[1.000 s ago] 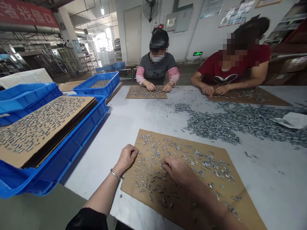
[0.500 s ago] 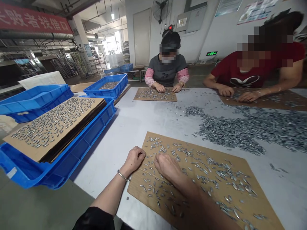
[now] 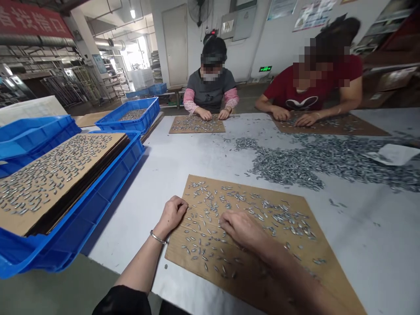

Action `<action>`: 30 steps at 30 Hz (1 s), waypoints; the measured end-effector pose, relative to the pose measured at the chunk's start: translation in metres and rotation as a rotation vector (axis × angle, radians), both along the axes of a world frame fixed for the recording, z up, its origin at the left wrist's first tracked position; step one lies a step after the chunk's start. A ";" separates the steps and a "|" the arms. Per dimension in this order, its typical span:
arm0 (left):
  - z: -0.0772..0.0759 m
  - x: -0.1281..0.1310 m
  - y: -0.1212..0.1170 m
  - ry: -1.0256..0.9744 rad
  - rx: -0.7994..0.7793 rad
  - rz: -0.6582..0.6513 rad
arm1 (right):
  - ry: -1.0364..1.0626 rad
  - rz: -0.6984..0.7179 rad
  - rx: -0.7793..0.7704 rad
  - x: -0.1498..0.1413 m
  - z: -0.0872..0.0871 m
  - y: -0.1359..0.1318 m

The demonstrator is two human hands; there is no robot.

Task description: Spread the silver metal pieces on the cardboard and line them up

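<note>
A brown cardboard sheet (image 3: 282, 267) lies on the white table before me, scattered with small silvery spindle-shaped pieces (image 3: 282, 214). My left hand (image 3: 172, 212), with a bangle on its wrist, rests at the sheet's left edge. Its fingers are curled closed, and whatever may be inside them is hidden. Over the middle of the sheet, my right hand (image 3: 243, 225) is closed in a pinch, fingertips down among the pieces. What it pinches is too small to make out. The pieces lie singly toward the left and in denser clusters toward the right.
Beyond the sheet spreads a large heap of the same pieces (image 3: 295, 164), with a white packet (image 3: 398, 154) on it. Two people work at cardboard sheets (image 3: 197, 127) across the table. At left, a blue crate (image 3: 121, 168) holds stacked cardboard (image 3: 19, 225); more blue crates (image 3: 144, 120) stand behind.
The view has swung to the right, bringing the white packet into sight. My right hand has shifted rightward over the sheet, away from my left hand, which stays at the edge.
</note>
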State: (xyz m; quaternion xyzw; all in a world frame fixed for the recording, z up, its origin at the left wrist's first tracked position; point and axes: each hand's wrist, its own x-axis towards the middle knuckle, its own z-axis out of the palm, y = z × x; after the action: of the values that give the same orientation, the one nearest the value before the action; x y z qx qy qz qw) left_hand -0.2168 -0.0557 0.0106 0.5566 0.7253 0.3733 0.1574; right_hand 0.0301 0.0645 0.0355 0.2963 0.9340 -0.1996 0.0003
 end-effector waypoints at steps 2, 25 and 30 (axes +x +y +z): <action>-0.001 0.000 0.000 0.003 0.001 0.003 | 0.019 0.047 0.030 0.006 -0.006 -0.006; -0.003 0.000 -0.002 0.019 0.015 0.003 | -0.184 -0.135 0.021 -0.044 0.023 -0.021; -0.004 0.000 -0.001 0.021 0.014 -0.007 | -0.172 -0.075 -0.014 -0.045 0.019 -0.019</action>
State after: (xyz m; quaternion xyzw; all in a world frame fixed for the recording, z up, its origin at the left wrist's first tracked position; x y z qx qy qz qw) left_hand -0.2166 -0.0571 0.0067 0.5641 0.7223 0.3720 0.1474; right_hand -0.0145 0.0453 0.0545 0.3470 0.9174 -0.1797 0.0753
